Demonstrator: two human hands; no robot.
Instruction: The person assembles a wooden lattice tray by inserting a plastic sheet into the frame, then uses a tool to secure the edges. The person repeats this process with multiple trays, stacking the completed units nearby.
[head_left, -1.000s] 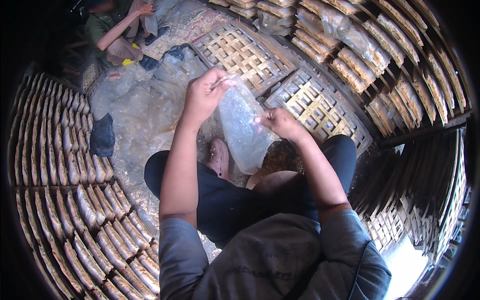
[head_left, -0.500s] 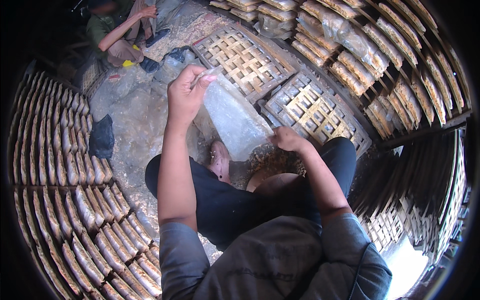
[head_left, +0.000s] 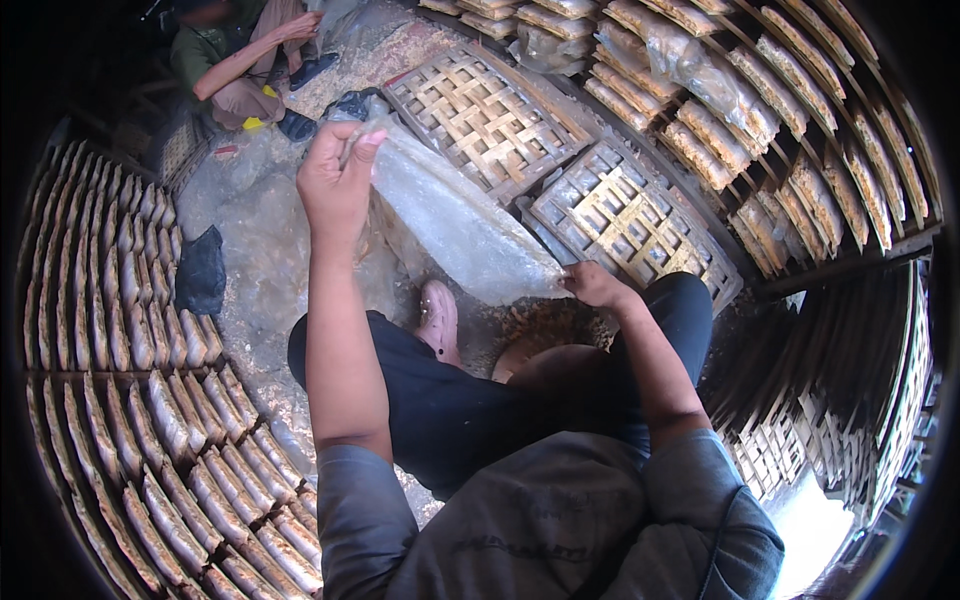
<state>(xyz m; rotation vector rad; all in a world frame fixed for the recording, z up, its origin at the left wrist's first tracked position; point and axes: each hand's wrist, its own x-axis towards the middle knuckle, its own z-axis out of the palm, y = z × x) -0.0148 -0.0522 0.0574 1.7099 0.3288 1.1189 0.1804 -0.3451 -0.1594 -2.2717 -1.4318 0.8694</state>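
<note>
A cloudy, translucent plastic sheet [head_left: 450, 215] hangs stretched between my two hands, over my lap and feet. My left hand [head_left: 335, 180] pinches its upper corner between thumb and fingers. Lower and to the right, my right hand [head_left: 597, 285] grips the opposite end with closed fingers. More crumpled clear plastic [head_left: 275, 235] lies on the floor beyond my left forearm. Below the sheet, a rounded container [head_left: 550, 335] with brownish crumbs inside sits by my knees, partly hidden by my legs.
Two woven bamboo trays [head_left: 485, 120] lie ahead. Racks of wrapped slabs [head_left: 130, 290] line the left, with stacked slabs [head_left: 700, 90] at the far right. Dark stacked trays [head_left: 820, 370] stand at right. Another person [head_left: 240, 60] sits at the far left. A dark plastic bag [head_left: 203, 272] lies by the left rack.
My left hand has moved left and my right hand slightly right, so the plastic sheet is drawn out longer and narrower between them.
</note>
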